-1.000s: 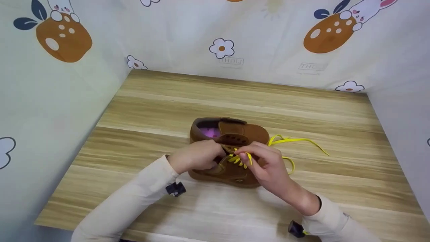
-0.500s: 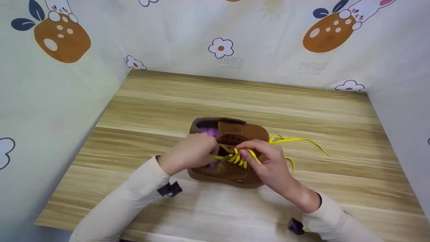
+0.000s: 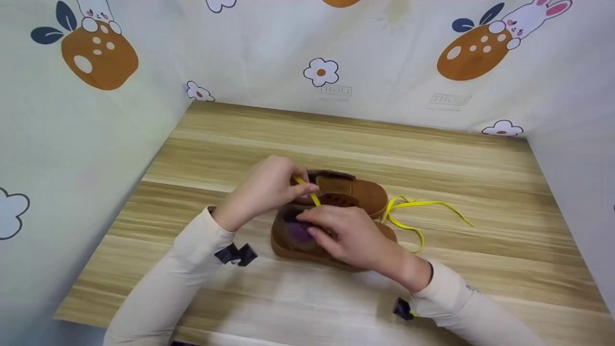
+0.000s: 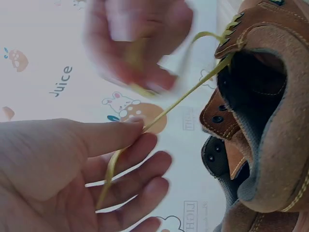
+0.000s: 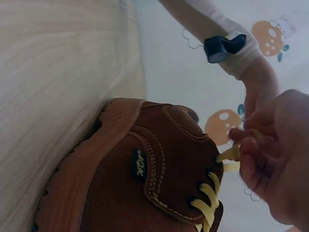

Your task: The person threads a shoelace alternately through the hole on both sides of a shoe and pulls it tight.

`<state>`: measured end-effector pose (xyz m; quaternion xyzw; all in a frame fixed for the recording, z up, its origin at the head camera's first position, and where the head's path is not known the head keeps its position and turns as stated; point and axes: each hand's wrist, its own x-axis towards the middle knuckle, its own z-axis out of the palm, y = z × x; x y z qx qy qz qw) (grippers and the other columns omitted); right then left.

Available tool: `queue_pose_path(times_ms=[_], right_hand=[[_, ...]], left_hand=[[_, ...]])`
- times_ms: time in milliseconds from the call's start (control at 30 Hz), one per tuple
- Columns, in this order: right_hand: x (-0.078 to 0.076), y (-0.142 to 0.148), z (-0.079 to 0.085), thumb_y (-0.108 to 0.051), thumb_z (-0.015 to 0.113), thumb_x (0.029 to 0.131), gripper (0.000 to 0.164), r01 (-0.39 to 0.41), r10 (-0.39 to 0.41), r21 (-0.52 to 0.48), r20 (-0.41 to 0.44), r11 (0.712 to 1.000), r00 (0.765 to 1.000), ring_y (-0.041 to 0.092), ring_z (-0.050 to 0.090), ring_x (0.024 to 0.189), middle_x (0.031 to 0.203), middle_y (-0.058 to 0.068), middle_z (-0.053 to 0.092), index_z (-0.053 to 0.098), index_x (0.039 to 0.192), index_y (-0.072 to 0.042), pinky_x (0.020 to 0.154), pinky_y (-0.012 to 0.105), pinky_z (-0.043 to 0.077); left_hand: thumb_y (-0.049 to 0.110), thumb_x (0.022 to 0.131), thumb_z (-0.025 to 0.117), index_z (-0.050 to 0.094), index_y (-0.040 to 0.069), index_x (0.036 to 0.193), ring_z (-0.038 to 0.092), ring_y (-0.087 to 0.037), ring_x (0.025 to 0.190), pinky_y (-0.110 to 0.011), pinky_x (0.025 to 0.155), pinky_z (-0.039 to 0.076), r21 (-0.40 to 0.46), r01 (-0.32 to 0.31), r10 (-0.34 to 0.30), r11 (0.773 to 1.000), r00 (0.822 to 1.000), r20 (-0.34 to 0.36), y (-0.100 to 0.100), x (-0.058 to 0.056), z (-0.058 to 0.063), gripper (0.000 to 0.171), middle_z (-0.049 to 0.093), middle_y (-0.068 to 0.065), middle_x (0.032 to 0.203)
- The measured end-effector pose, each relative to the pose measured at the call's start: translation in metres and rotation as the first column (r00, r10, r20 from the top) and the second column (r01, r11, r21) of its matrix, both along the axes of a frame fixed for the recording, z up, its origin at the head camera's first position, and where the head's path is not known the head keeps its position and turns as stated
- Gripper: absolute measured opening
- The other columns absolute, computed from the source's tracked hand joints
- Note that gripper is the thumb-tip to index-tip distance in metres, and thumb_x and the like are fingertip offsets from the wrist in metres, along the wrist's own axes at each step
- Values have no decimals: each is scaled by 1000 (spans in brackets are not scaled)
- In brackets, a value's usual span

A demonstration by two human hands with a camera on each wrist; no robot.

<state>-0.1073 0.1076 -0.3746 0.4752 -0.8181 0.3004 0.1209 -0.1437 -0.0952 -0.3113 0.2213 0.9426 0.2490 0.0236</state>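
Two brown shoes lie side by side, the near shoe partly under my hands and the far shoe behind it. Yellow shoelace runs through the near shoe's eyelets. My left hand pinches one lace strand between thumb and index finger, drawn taut from the shoe's top eyelets; its other fingers are spread. My right hand is over the near shoe's opening. Blurred in the left wrist view, that right hand holds the other lace end between its fingers.
A loose yellow lace trails on the wood-grain table to the right of the shoe toes. Patterned cloth surrounds the table at the back and sides. Each sleeve carries a dark wrist camera.
My left hand has come out of the near shoe's opening and risen away, drawing a lace strand with it. My right hand has shifted left from the eyelets to above the opening.
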Motion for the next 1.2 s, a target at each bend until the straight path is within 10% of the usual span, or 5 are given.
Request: queue_pose_path(times_ms=[267, 433, 700, 1000, 1200], right_hand=[[3, -6, -1, -28, 68, 93, 12, 117, -120, -28, -184, 993, 976, 5, 67, 78, 92, -7, 71, 72, 100, -18, 65, 23, 54], [-5, 5, 15, -19, 73, 90, 13, 265, -219, -300, 178, 916, 959, 3, 50, 56, 81, -2, 67, 66, 96, -10, 51, 19, 43], [-3, 13, 27, -4, 62, 95, 20, 380, 157, -487, 752, 786, 640, 8, 53, 52, 90, 2, 75, 58, 114, -1, 48, 22, 46], [1, 26, 23, -4, 63, 94, 15, 423, 129, -560, 697, 712, 705, 10, 50, 48, 74, 2, 72, 61, 99, 10, 43, 24, 42], [4, 31, 16, -10, 67, 93, 15, 390, 65, -511, 665, 766, 744, 15, 49, 46, 68, 5, 68, 66, 97, 5, 42, 27, 39]], left_hand=[[44, 85, 75, 72, 16, 76, 62, -10, 63, -30, 65, 49, 112, -59, 66, 992, 996, -62, 5, 4, 4, 29, 73, 4, 72], [34, 85, 77, 72, 13, 77, 64, -12, 69, -27, 66, 51, 254, 30, 4, 967, 991, -135, 11, 10, 7, 23, 72, 1, 77], [27, 83, 79, 77, 11, 83, 63, -12, 76, -27, 72, 51, 404, 154, -42, 902, 961, -273, 23, 16, 2, 16, 72, -1, 82], [22, 95, 63, 75, 10, 89, 59, -16, 76, -30, 70, 49, 226, 135, -81, 965, 969, -235, 21, 7, -17, 18, 72, -1, 84], [18, 87, 70, 77, 17, 104, 61, -18, 91, -36, 80, 52, -123, 252, -269, 960, 951, -154, 24, 5, -40, 19, 73, 1, 101]])
